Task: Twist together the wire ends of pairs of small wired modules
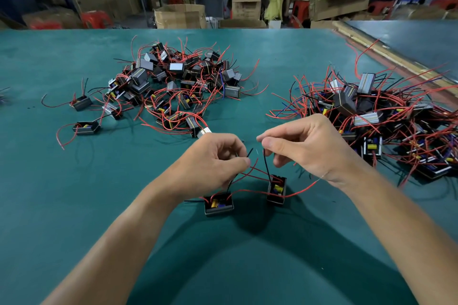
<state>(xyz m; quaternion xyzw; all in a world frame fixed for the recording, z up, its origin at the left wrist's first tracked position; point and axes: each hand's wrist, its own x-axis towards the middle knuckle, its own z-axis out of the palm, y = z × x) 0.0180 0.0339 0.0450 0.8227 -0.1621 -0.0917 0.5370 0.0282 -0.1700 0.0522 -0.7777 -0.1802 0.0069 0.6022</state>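
Now my left hand pinches the left black wire in its grip, tip slanting up and right. My right hand pinches the right black wire, which is nearly upright. The tips are near but apart. The left module and the tilted right module sit just below my hands on the green worktop. The left heap and right heap of modules crowd the far side, with open room toward me.
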